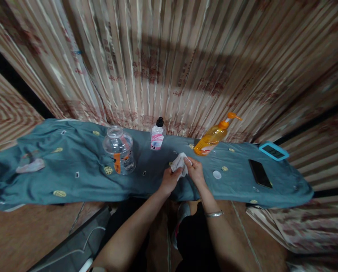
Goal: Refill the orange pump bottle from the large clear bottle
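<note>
Both hands meet over the middle of a table covered with a teal cloth. My left hand and my right hand together hold a crumpled white tissue just above the cloth. A metal bangle circles my right wrist. Behind the hands stands a small bottle with a black cap and pink label. To the left stands a clear plastic jar without a lid. To the right leans an orange pump bottle.
A small white round lid lies on the cloth right of my hands. Farther right are a black phone and a blue-framed device. A pale cloth scrap lies at far left. Striped curtains hang close behind.
</note>
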### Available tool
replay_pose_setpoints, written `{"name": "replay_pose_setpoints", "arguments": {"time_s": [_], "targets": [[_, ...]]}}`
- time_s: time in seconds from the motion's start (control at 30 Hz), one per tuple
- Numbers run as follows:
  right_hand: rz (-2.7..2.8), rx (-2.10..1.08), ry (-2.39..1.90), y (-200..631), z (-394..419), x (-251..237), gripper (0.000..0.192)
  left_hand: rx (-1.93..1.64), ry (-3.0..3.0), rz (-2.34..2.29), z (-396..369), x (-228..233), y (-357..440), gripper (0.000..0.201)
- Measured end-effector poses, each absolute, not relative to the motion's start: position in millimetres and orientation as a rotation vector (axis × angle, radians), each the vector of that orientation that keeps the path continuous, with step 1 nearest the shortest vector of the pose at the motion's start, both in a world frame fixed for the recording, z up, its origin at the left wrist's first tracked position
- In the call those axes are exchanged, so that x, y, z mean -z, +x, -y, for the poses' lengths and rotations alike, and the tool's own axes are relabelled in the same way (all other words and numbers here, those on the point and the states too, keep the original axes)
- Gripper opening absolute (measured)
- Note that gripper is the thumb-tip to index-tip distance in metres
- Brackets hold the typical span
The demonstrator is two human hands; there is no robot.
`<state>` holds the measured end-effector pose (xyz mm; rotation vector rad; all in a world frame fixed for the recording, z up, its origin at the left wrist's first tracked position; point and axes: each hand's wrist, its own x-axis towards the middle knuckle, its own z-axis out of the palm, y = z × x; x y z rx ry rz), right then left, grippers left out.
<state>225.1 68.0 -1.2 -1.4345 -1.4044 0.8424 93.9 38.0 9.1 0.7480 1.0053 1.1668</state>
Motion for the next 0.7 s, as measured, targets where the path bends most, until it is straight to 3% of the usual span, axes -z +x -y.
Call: {"name": "replay_pose_setpoints", "arguments": {"time_s": [0.2, 0.27, 0.33, 0.43, 0.7], "targets": [[1.615, -0.671, -1.552, 217.4, -76.5, 7.3, 0.050, -1.202, 0.903, -1.127, -46.1, -9.9, 54.1, 0.011], [1.703, -0.648, -1.638, 212.1, -77.8, 9.7, 0.041, -1.250, 0.940, -1.170, -50.7, -12.2, 39.2, 0.021], [1.778, -0.594, -1.758, 208.5, -76.9, 10.2, 0.027, -1.461, 1.012, -1.305, -55.8, -13.3, 27.5, 0.046], [1.844, -0.473, -1.935, 207.1, -72.8, 6.0, 0.039, -1.538, 1.060, -1.379, -61.6, -10.6, 19.3, 0.062], [1.861, -0.302, -1.947, 201.7, -76.9, -1.3, 0.046, -1.499, 1.123, -1.228, -57.1, -1.1, 34.7, 0.058]]}}
